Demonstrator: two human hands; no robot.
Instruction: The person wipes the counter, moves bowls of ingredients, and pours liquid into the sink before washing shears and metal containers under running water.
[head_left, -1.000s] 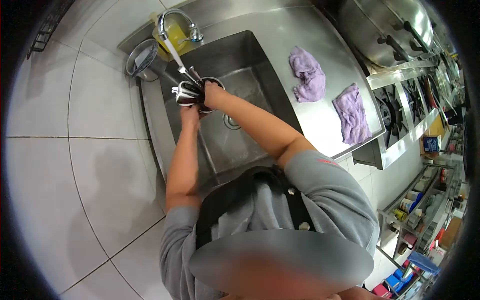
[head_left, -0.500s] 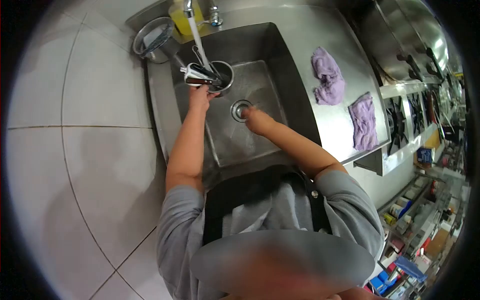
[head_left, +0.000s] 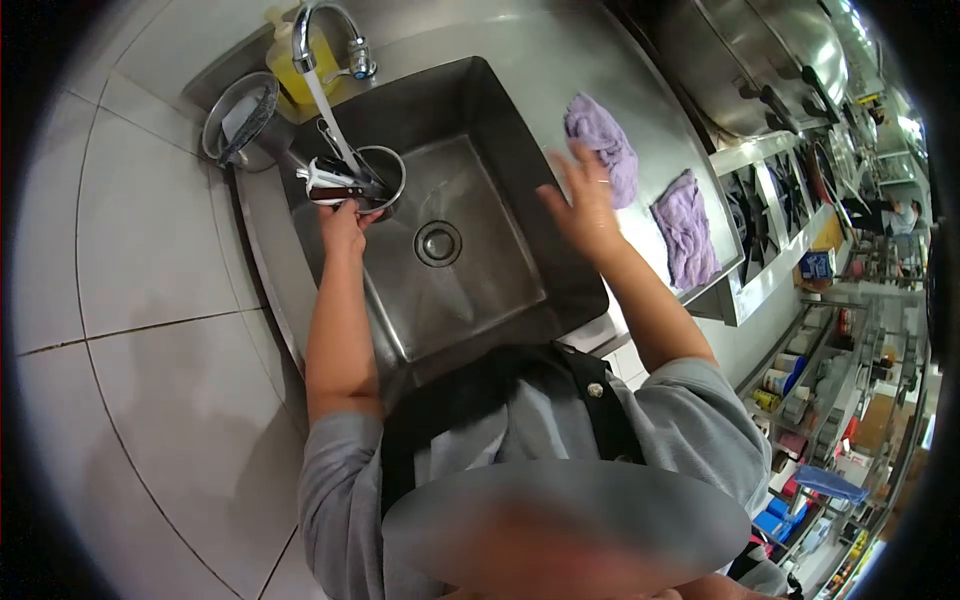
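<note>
My left hand (head_left: 345, 228) grips a round metal container (head_left: 401, 180) inside the sink (head_left: 450, 315). Utensils (head_left: 333, 188), among them a brown-handled one and some white-handled ones, lean in that container. Water from the faucet (head_left: 303, 48) pours down onto them. My right hand (head_left: 588, 208) is raised over the sink's right edge with its fingers spread and nothing in it. Just beyond its fingers lies a crumpled purple cloth (head_left: 612, 150) on the steel counter. The sink drain (head_left: 438, 244) is uncovered between my hands.
A second purple cloth (head_left: 686, 235) lies near the counter's right edge. At the sink's back left stand a metal bowl (head_left: 215, 130) with a scrubbing pad and a yellow liquid bottle (head_left: 290, 75). Large pots (head_left: 745, 60) and a stove (head_left: 765, 215) are to the right.
My right hand has moved from the drain up and right towards the purple cloth, its fingers opening out. The view has shifted; my left hand still grips the container under the water.
</note>
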